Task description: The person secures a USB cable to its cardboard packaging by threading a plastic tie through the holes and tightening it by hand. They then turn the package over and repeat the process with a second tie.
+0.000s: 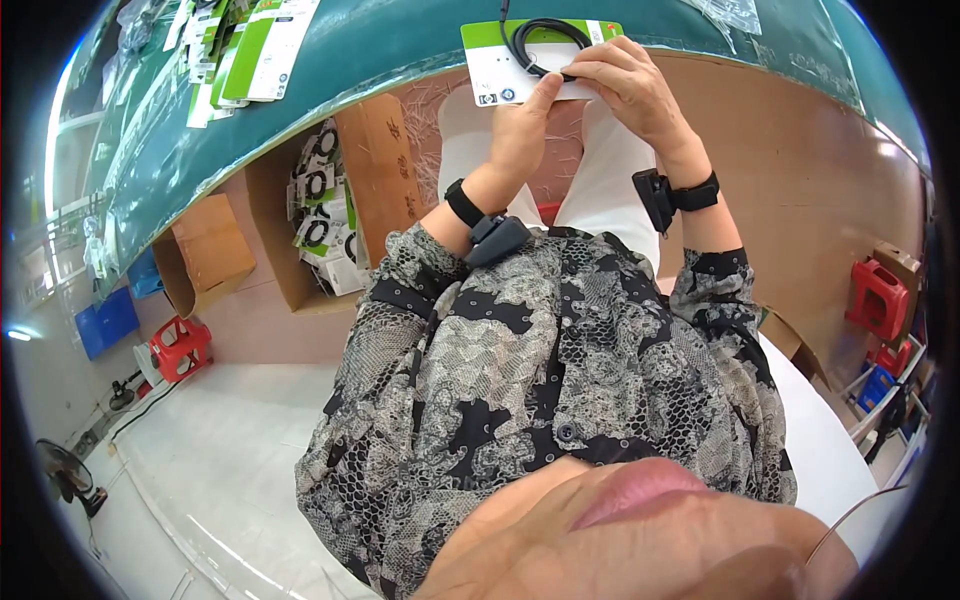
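I hold the white-and-green card out in front of me, over the near edge of the teal tabletop, with a coil of black cable lying on its face. My left hand pinches the card's lower edge, the thumb in front, just below the coil, and the fingers hidden from view. My right hand reaches across the card's right side, so the coil lies to the left of its knuckles; its bent fingertips meet the coil's lower right, though I cannot tell whether they grip the cable. More cards lie stacked on the tabletop, well to my left.
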Available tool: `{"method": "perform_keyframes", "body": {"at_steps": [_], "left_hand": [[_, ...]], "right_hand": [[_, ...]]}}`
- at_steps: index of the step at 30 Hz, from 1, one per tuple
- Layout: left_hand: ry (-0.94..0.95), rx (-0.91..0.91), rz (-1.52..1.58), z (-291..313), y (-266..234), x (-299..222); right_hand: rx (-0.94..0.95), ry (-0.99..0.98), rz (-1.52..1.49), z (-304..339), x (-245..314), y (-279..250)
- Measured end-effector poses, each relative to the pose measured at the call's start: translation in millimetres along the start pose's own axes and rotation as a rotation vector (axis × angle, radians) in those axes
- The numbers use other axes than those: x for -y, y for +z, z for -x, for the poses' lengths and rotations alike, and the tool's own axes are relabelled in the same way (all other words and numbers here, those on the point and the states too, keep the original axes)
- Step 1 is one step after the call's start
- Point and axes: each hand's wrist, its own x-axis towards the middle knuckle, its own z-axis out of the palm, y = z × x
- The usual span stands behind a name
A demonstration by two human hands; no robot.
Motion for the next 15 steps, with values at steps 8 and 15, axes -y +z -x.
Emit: {"method": "perform_keyframes", "body": {"at_steps": [8,15], "left_hand": [[-0.173,0.094,0.236,-1.6,-19.4,-7.9],[-0.058,0.009,0.121,2.7,-15.5,-3.6]], "right_hand": [[0.014,0.032,-0.041,0.3,8.2,3.2],[-0.046,0.160,-0.145,-3.7,28.4,-25.6]]}}
